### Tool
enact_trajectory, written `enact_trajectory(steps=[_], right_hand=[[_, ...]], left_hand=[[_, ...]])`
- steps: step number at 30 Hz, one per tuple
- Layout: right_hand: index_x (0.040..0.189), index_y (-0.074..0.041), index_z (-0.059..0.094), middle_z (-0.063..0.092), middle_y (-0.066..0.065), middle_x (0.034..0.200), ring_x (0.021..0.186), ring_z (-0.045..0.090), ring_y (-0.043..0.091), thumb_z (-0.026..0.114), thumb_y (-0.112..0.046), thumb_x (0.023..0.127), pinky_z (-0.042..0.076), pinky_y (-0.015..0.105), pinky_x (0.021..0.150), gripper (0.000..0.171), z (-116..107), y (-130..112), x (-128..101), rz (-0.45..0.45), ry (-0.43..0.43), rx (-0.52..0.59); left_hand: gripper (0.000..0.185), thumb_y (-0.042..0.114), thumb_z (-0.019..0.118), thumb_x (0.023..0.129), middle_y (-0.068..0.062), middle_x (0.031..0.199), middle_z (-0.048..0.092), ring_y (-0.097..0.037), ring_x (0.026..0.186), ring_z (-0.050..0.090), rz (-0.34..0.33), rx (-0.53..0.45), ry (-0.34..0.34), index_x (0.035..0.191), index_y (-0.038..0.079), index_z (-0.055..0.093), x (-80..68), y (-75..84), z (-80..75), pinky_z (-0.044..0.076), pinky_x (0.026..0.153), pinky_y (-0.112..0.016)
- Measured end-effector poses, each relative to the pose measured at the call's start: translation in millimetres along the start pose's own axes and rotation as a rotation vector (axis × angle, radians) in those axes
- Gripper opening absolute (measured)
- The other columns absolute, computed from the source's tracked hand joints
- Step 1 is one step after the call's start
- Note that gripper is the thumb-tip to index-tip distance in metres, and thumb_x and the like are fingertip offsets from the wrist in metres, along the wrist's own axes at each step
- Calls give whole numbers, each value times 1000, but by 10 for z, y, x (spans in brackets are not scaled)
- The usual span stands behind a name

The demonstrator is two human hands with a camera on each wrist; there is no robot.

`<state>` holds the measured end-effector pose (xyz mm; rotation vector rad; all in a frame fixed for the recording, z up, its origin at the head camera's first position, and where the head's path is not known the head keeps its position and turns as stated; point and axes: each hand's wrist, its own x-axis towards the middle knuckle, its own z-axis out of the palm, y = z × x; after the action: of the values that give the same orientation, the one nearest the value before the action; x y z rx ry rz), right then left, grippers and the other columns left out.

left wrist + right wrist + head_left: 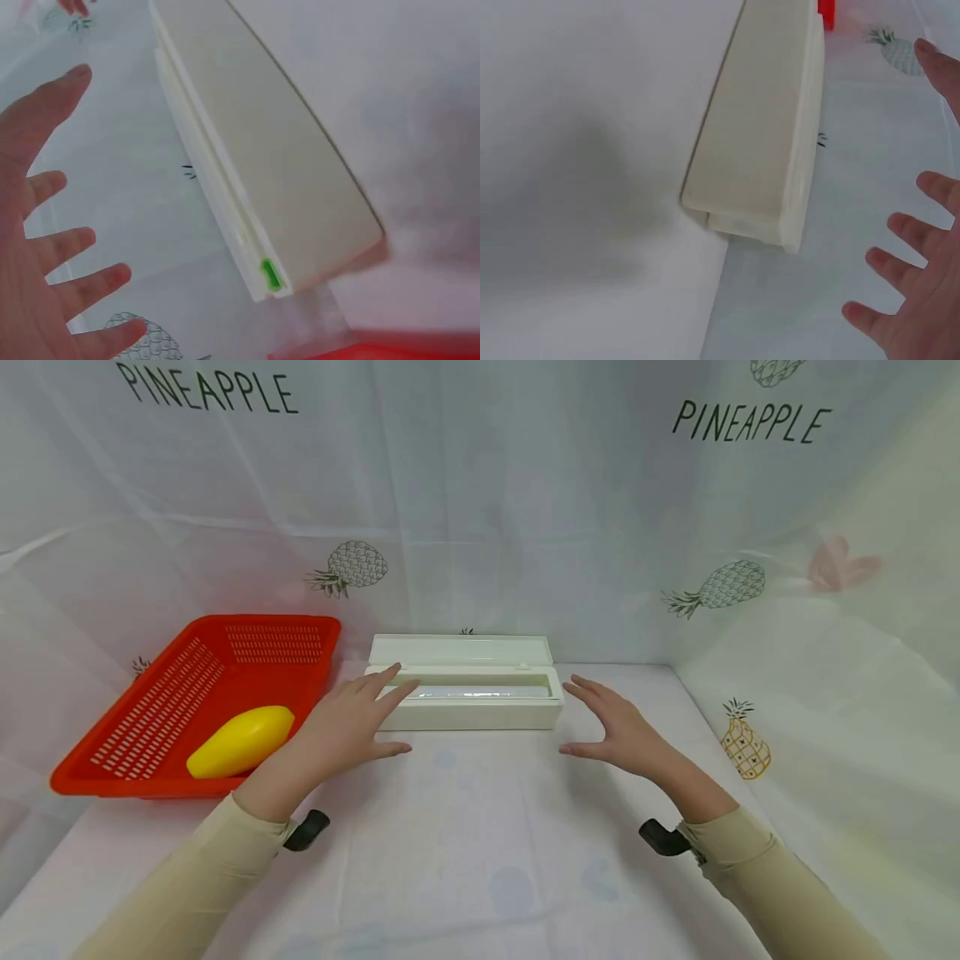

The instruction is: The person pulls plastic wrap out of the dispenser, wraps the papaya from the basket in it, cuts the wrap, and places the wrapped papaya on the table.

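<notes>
A long cream plastic dispenser box (465,706) lies across the back middle of the table, lid raised, a clear roll (480,692) showing inside. My left hand (352,722) hovers at the box's left end, fingers spread and straight, fingertips over its rim. On the other side my right hand (611,722) is spread open just past the right end, apart from the box. From the left wrist the box (270,165) shows a green tab (270,274), with the fingers (52,247) fanned beside it. The right wrist view has the box end (761,157) and fingers (907,270) clear of it.
A red perforated basket (150,710) stands at the left with a yellow oblong fruit (242,741) in it. White cloth printed with pineapples covers the table (480,843) and hangs as walls on three sides. The right wall slopes in near my right hand.
</notes>
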<state>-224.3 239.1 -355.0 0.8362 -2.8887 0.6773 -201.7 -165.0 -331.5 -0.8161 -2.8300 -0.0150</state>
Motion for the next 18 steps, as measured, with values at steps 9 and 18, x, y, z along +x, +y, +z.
enact_trajectory(steps=[9,18], right_hand=[[149,-11,36,48,9,143,130,43,31,79,-37,82,35,57,104,83,-17,-7,338,40,-73,230],[138,-3,50,55,16,134,119,52,30,78,-21,84,39,48,103,63,97,39,676,-29,-179,237]], left_hand=[[71,44,72,85,-14,139,52,-34,120,54,-53,-130,-43,144,14,47,229,29,-17,49,92,-53],[63,42,66,90,-14,138,54,-33,122,53,-130,-205,-129,144,15,48,339,-12,3,46,95,-55]])
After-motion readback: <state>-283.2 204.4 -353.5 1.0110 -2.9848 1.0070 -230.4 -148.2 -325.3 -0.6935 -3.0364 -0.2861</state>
